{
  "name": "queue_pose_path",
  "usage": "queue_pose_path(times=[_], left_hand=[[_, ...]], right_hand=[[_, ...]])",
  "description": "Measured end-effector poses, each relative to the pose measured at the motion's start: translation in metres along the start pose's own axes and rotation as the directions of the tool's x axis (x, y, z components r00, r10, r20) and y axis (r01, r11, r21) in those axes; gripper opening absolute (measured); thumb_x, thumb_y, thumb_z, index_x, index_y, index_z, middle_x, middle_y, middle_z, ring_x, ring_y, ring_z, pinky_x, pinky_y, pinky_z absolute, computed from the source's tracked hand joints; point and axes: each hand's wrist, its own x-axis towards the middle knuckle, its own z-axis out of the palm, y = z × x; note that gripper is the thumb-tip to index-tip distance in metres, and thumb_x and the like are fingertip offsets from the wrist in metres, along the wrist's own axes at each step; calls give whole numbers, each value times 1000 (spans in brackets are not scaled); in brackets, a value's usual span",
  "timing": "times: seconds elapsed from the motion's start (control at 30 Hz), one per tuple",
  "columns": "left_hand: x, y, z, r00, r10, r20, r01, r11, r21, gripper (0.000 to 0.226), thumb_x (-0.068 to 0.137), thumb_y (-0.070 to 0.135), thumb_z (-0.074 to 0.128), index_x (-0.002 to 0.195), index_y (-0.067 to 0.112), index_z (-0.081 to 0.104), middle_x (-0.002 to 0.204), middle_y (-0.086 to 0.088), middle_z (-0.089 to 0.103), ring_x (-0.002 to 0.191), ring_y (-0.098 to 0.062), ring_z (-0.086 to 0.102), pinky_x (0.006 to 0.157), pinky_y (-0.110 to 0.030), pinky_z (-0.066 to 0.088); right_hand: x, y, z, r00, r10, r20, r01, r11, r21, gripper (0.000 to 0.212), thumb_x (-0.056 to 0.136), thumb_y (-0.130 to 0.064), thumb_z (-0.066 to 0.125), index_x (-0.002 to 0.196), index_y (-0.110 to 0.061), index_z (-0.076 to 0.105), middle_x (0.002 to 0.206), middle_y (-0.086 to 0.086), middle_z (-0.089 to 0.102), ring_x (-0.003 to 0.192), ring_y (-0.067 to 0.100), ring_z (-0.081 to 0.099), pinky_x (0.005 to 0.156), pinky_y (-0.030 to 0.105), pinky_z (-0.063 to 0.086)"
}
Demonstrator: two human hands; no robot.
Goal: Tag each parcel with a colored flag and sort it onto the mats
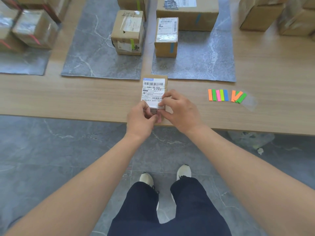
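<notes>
A small flat cardboard parcel [154, 90] with a white shipping label lies at the table's near edge. My left hand [140, 117] and my right hand [179, 108] both rest on its near end, fingers pinched together over a pale pink flag [159, 118] on the parcel's front face. Loose colored flags [218, 95] in orange, green, pink and blue lie on the table to the right, with a second small pile [238, 96] beside them.
Three grey marble-look mats lie beyond: the left mat [22, 63] holds red-flagged boxes, the middle mat [95, 53] a green-flagged box [127, 33], the right mat [204, 57] a blue-flagged box [166, 37]. Untagged boxes [260, 12] stand at far right.
</notes>
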Motion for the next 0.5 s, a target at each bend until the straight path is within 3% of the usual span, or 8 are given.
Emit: queue_pose_path(times=[0.17, 0.23, 0.33, 0.4, 0.5], left_hand=[[3, -6, -1, 999, -49, -20, 50, 998, 42, 34, 72, 11, 75, 67, 20, 42, 69, -14, 69, 68, -20, 74, 67, -53, 59], [4, -7, -6, 998, -51, -24, 54, 989, 136, 30, 72, 13, 74, 65, 19, 46, 64, -11, 64, 64, -27, 69, 64, -45, 59], [6, -7, -18, 993, -70, -95, 89, 973, 213, 21, 69, 22, 71, 63, 16, 52, 59, 1, 61, 58, -17, 59, 61, -32, 51], [10, -7, -26, 975, -138, -177, 159, 981, 114, 24, 67, 38, 63, 64, 15, 54, 64, 1, 69, 66, -16, 67, 69, -36, 57], [20, -8, -37, 946, -228, -231, 215, 973, -77, 32, 72, 50, 47, 73, 21, 59, 74, -2, 72, 84, -24, 72, 81, -51, 58]], right_hand=[[1, -4, 6, 999, -31, -29, 29, 997, -66, 15, 79, -19, 80, 83, -14, 66, 108, 0, 62, 85, 22, 64, 47, 36, 52], [3, -4, 9, 999, -29, -18, 27, 996, -88, 20, 78, -17, 82, 83, -15, 63, 108, 1, 60, 85, 23, 62, 44, 35, 50], [4, -6, 14, 999, -29, -18, 26, 989, -145, 30, 73, -14, 86, 86, -15, 59, 105, 3, 57, 81, 23, 59, 42, 27, 38], [5, -7, 19, 999, -35, -38, 27, 981, -194, 35, 69, -10, 87, 89, -13, 58, 103, 5, 57, 78, 24, 58, 43, 23, 30], [5, -9, 23, 998, -30, -55, 18, 978, -207, 37, 70, -8, 86, 94, -11, 58, 106, 8, 57, 77, 27, 59, 42, 31, 43]])
